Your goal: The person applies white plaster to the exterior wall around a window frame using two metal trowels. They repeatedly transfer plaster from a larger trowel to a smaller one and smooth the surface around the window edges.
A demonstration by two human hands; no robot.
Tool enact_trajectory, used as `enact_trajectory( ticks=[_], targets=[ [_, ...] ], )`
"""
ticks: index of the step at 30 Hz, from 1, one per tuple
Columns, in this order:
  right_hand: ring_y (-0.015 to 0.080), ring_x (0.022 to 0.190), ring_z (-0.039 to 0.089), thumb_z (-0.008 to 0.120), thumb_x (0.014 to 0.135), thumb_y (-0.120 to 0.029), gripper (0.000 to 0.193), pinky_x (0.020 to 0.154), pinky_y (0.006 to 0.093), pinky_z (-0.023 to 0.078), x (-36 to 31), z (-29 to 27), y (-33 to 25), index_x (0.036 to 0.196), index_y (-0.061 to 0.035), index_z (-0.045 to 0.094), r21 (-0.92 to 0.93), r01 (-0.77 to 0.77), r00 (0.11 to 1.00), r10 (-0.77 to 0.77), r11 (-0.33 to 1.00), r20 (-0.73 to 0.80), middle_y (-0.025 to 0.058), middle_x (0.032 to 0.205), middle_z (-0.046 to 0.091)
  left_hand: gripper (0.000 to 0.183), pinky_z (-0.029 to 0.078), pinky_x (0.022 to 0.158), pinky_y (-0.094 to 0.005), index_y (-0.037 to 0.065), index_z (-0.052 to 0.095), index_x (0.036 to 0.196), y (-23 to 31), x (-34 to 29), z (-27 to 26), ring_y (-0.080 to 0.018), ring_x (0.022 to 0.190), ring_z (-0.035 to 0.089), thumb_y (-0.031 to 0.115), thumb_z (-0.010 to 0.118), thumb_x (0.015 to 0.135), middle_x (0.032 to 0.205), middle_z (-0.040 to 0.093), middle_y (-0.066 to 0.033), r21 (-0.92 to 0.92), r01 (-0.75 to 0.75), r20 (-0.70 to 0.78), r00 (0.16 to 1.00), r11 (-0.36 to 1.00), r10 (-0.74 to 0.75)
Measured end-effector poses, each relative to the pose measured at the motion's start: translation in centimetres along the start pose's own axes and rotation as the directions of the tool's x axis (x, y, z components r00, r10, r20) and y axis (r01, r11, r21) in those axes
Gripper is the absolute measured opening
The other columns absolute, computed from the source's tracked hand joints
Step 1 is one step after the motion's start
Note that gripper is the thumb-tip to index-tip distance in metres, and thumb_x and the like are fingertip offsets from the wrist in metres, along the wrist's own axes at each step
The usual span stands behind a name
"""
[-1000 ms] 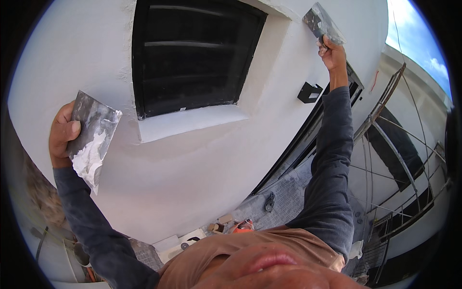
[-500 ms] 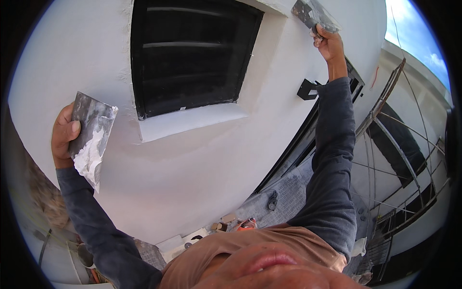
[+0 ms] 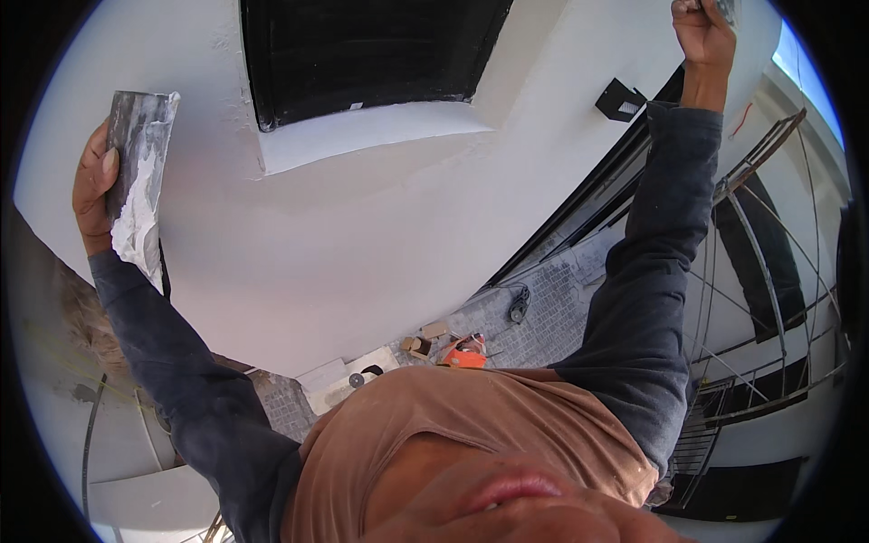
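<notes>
My left hand (image 3: 93,185) is closed around a wide flat metal plastering blade (image 3: 127,136), held up at the left before the white wall (image 3: 353,244). White plaster (image 3: 138,222) is heaped along its lower part and smeared up one edge. At the top right, my right hand (image 3: 704,36) is raised high with its fingers closed on a putty knife (image 3: 727,11). Only a small corner of that knife shows; the rest lies beyond the picture's upper edge, so whether it touches the wall cannot be told.
A black shuttered window (image 3: 371,54) is set in the wall, above a white sill (image 3: 371,138). A black wall lamp (image 3: 619,100) sits near my right forearm. Metal scaffolding (image 3: 765,253) stands at the right. Far below, boxes (image 3: 418,347) and an orange item (image 3: 463,356) lie on paving.
My right hand has moved up and to the right, carrying its putty knife mostly out of view. The left hand with the plaster-loaded blade sits higher in the picture; the view has shifted.
</notes>
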State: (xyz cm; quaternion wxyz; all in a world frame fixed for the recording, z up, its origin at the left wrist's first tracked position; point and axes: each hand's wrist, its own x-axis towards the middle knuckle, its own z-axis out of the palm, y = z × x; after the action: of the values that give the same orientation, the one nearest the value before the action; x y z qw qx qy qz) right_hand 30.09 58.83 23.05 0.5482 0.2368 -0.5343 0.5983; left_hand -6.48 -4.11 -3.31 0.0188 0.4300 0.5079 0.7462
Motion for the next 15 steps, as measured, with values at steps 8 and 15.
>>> enact_trajectory(
  ticks=[8,15],
  targets=[
    [0.0192,0.083,0.056,0.066,0.100,-0.013,0.031,0.069,0.0308,0.049,-28.6,-11.8,-1.7,0.126,0.0012,0.058,0.160,-0.389,0.914,0.359,0.907,0.188,0.0148,0.113,0.063,0.077,0.048,0.105,-0.0290,-0.014,0.041,0.148,-0.5,0.7,-3.9,-0.0200,0.114,0.065,0.022,0.072,0.088,0.132,0.064,-0.0175,-0.112,0.059,0.117,0.992,0.992,-0.046],
    [0.0113,0.064,0.064,0.068,0.093,-0.011,0.025,0.051,0.0268,0.051,-49.5,-6.1,6.8,0.115,-0.0006,0.064,0.068,-0.791,0.481,0.687,0.608,-0.545,0.0056,0.092,0.072,0.076,0.054,0.091,-0.0255,-0.014,0.043,0.146,0.3,0.8,-4.5,-0.0178,0.097,0.069,0.022,0.075,0.087,0.123,0.068,-0.0153,-0.142,0.073,0.198,0.979,0.987,-0.044]
  ],
)
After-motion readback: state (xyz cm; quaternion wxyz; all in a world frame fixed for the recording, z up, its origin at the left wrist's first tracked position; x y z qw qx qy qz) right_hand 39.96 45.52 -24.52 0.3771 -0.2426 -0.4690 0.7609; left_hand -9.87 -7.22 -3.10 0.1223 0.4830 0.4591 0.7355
